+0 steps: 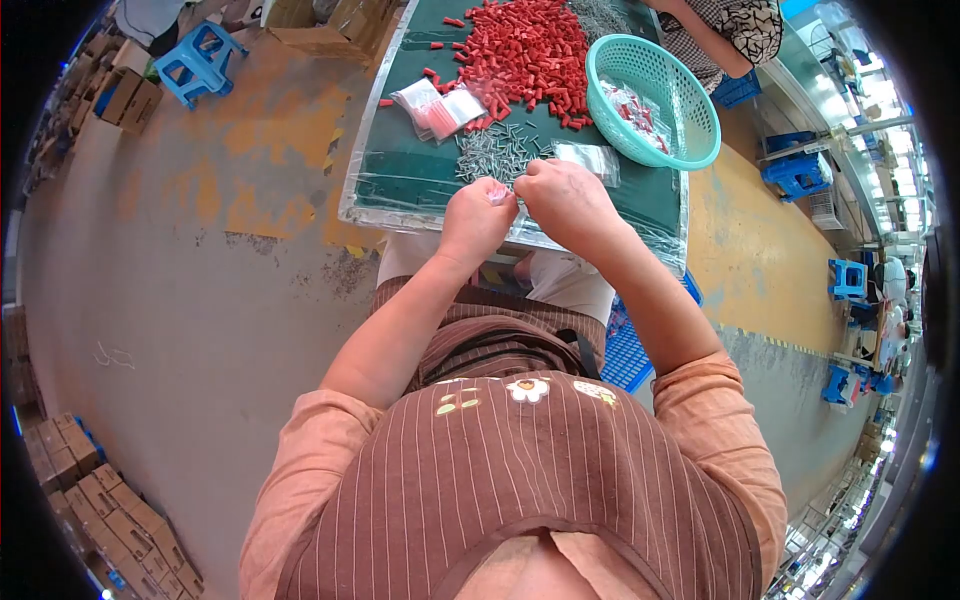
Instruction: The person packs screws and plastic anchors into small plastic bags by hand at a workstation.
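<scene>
Both hands meet at the near edge of the green table (400, 185). My left hand (476, 216) is closed on a small clear plastic bag (498, 196) that shows pinkish-white between the fingers. My right hand (566, 198) is closed beside it, its fingertips pinching at the bag's edge; what lies under them is hidden. Just beyond the hands lies a pile of small grey screws (492, 152). Behind it is a heap of red plastic wall plugs (520, 55). Packed bags (440, 108) with pink-white contents lie to the left, and clear flat bags (590, 160) lie by my right hand.
A turquoise basket (700, 120) holding filled bags stands at the table's right edge. Across the table, another person's arm (705, 35) reaches in. A blue crate (628, 350) sits below the table. A blue stool (198, 62) stands on the floor to the left.
</scene>
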Motion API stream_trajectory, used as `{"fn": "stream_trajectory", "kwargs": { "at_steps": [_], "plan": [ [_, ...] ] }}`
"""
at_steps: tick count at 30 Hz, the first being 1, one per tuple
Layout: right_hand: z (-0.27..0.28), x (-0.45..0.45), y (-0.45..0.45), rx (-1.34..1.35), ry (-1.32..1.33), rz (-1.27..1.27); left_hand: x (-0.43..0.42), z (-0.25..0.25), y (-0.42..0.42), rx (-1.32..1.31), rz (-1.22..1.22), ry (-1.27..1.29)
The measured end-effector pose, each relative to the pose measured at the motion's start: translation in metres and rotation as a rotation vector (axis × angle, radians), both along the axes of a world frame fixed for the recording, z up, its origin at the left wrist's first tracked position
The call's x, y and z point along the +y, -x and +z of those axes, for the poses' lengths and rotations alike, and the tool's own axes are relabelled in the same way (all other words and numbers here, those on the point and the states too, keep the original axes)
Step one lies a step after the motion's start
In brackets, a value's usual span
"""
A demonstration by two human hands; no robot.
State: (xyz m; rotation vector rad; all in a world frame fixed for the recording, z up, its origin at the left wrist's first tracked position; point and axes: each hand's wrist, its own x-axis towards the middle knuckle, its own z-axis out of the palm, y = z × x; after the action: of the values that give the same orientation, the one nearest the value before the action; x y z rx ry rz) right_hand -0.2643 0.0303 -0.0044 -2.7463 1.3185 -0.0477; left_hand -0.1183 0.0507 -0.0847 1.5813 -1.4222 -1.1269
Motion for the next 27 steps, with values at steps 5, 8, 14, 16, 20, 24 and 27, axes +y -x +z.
{"fn": "stream_trajectory", "kwargs": {
  "at_steps": [5,8,14,16,20,24,27],
  "plan": [
    [0.007,-0.002,-0.001,-0.012,-0.019,0.038,-0.001,-0.003,0.001,0.041,-0.005,-0.029],
    [0.006,-0.005,0.004,-0.103,-0.052,0.036,-0.003,-0.007,0.000,0.051,-0.007,-0.025],
    [0.003,-0.025,0.023,-0.325,-0.105,-0.116,-0.007,-0.006,-0.005,0.104,0.044,-0.098],
    [0.002,-0.029,0.027,-0.398,-0.153,-0.131,-0.008,-0.006,-0.008,0.121,0.049,-0.074],
    [-0.021,-0.050,0.033,-0.406,-0.202,-0.212,-0.007,0.001,-0.012,0.025,0.070,0.000],
    [-0.063,-0.089,0.041,-0.392,-0.082,-0.362,-0.001,0.010,-0.015,-0.055,0.030,0.124],
    [-0.081,-0.115,0.035,-0.385,-0.032,-0.399,-0.002,0.023,-0.018,-0.073,0.024,0.150]
  ]
}}
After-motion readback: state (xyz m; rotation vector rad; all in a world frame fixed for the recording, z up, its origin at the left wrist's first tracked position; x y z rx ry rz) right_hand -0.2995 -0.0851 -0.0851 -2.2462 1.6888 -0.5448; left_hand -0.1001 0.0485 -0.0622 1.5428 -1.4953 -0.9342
